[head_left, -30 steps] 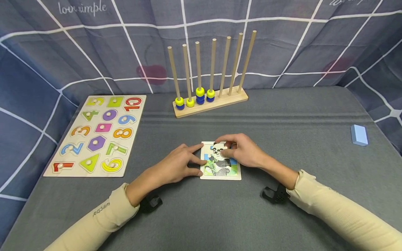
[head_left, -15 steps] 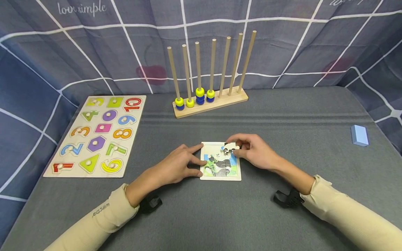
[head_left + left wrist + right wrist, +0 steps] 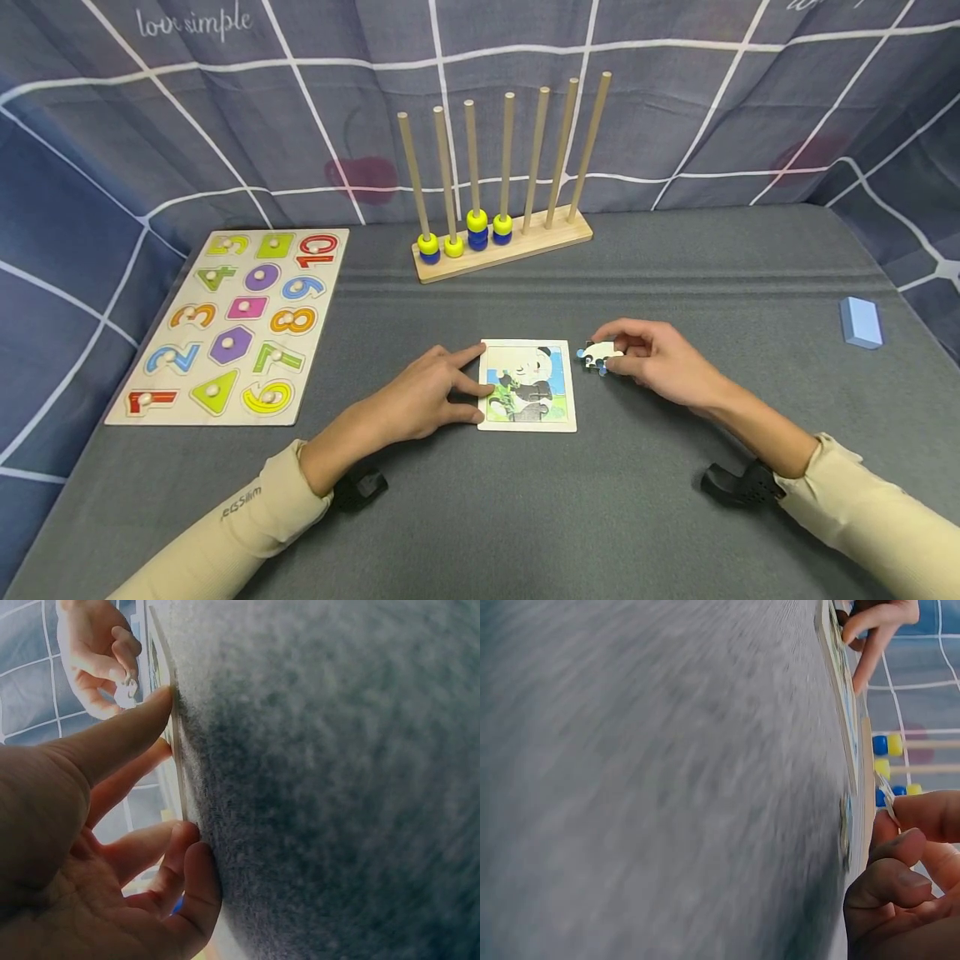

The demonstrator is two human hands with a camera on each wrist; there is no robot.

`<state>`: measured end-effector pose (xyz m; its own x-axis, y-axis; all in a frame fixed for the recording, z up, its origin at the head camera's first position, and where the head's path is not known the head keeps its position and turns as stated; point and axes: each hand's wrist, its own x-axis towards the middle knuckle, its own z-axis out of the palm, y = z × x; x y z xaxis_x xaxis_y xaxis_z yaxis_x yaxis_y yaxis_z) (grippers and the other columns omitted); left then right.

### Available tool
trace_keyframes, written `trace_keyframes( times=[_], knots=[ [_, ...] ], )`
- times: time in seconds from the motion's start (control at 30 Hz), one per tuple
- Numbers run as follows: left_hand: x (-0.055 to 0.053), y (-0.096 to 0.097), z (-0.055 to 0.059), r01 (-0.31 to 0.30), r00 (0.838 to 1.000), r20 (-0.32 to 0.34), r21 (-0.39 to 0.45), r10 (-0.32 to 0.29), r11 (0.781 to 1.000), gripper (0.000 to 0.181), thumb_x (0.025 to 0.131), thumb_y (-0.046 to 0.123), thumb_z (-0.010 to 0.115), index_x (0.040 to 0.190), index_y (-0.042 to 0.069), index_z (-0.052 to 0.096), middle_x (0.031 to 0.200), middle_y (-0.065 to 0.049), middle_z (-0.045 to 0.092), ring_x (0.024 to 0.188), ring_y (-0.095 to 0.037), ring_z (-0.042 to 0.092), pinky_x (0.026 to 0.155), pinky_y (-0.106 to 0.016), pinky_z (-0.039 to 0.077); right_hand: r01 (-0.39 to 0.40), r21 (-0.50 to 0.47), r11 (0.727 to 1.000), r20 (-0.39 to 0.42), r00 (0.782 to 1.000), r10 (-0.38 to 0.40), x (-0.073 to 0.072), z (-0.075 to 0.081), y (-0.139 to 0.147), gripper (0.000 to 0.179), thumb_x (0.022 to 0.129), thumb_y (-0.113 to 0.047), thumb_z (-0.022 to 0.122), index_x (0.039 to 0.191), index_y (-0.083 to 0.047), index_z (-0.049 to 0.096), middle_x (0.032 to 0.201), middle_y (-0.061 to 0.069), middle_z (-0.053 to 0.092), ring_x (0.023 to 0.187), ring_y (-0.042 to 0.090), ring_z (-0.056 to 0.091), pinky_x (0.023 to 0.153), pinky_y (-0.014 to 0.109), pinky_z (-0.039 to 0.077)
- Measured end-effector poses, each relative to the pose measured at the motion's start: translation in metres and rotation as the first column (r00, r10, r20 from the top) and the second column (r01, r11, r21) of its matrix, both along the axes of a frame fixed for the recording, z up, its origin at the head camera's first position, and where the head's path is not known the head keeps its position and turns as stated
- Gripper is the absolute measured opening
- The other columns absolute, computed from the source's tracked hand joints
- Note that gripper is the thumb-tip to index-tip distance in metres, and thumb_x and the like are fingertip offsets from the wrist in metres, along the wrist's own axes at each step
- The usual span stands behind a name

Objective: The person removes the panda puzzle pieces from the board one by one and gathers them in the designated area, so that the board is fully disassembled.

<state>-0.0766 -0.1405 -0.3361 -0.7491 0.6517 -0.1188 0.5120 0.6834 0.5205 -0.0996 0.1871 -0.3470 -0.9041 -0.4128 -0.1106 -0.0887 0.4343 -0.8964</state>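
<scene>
Behind everything hangs a gridded cloth [image 3: 262, 108], with the grey table [image 3: 495, 517] stretching out before it. To one side lies a number board [image 3: 221, 293], and at the back a peg stand [image 3: 540, 239] carries yellow and blue beads. I see the left hand [image 3: 427, 392] with fingers spread, tips against the near-left edge of the panda puzzle [image 3: 525, 427], which lies flat mid-table. The right hand [image 3: 660, 358], just beyond its other side, has thumb and fingers clamped on a puzzle piece. A blue block [image 3: 861, 322] sits well apart, far right. Smallest is that pinched puzzle piece [image 3: 600, 353], tilted, clear of the panda puzzle
</scene>
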Motion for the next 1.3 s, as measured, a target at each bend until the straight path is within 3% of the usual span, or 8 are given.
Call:
trace_keyframes(
  times=[0.2,0.57,0.73,0.97,1.13,1.3],
  knots=[
    [0.0,0.0,0.0,0.0,1.0,0.003,-0.001,0.0,1.0,0.038,0.084,0.026,0.08,0.119,0.015,0.073,0.154,-0.016,0.037,0.096,-0.02,0.048,0.082,-0.034,0.041,0.031,0.005,1.0,0.037,0.999,-0.031,0.005,0.001,0.02,0.027,0.092,-0.002,0.064,0.119,-0.001,0.064,0.083,0.011,0.055,0.057,0.011,0.044,0.051,0.027,0.04],
    [0.001,-0.001,0.0,-0.004,1.0,0.009,-0.004,0.004,1.0,0.038,0.085,0.026,0.079,0.12,0.016,0.073,0.154,-0.016,0.036,0.097,-0.02,0.048,0.083,-0.035,0.042,0.049,0.055,0.997,0.0,0.999,-0.049,0.006,0.0,0.046,0.025,0.092,-0.003,0.067,0.117,0.0,0.064,0.081,0.005,0.058,0.058,0.008,0.043,0.051,0.027,0.038],
    [0.001,0.0,0.0,-0.004,1.0,0.012,-0.013,0.004,1.0,0.037,0.085,0.026,0.078,0.121,0.016,0.073,0.155,-0.016,0.035,0.098,-0.021,0.048,0.083,-0.036,0.041,0.038,0.121,0.992,-0.118,0.993,-0.023,0.005,-0.004,0.046,0.025,0.088,0.0,0.07,0.113,-0.001,0.067,0.081,0.004,0.056,0.058,0.008,0.043,0.054,0.025,0.037],
    [0.0,0.0,0.001,0.005,1.0,0.015,-0.011,-0.005,1.0,0.038,0.086,0.026,0.078,0.122,0.015,0.072,0.155,-0.016,0.035,0.101,-0.022,0.049,0.087,-0.038,0.041,0.068,0.241,0.968,-0.297,0.955,0.007,0.006,-0.006,0.041,0.025,0.082,0.003,0.075,0.106,-0.004,0.071,0.082,0.003,0.056,0.063,0.01,0.047,0.059,0.024,0.038],
    [0.0,0.0,0.002,0.01,1.0,0.025,-0.016,-0.009,1.0,0.04,0.085,0.026,0.079,0.122,0.015,0.071,0.155,-0.016,0.034,0.104,-0.023,0.049,0.088,-0.04,0.042,0.102,0.296,0.95,-0.358,0.934,0.011,0.007,-0.007,0.041,0.026,0.081,0.001,0.077,0.106,-0.004,0.073,0.084,0.003,0.055,0.07,0.01,0.045,0.062,0.025,0.037],
    [0.0,0.0,0.002,0.01,1.0,0.025,-0.023,-0.009,1.0,0.04,0.085,0.026,0.079,0.122,0.014,0.071,0.155,-0.017,0.034,0.104,-0.023,0.049,0.089,-0.04,0.042,0.09,0.317,0.944,-0.36,0.932,0.032,0.006,-0.006,0.041,0.027,0.083,-0.002,0.076,0.11,-0.004,0.074,0.085,0.003,0.055,0.071,0.011,0.045,0.062,0.026,0.037]
  ],
)
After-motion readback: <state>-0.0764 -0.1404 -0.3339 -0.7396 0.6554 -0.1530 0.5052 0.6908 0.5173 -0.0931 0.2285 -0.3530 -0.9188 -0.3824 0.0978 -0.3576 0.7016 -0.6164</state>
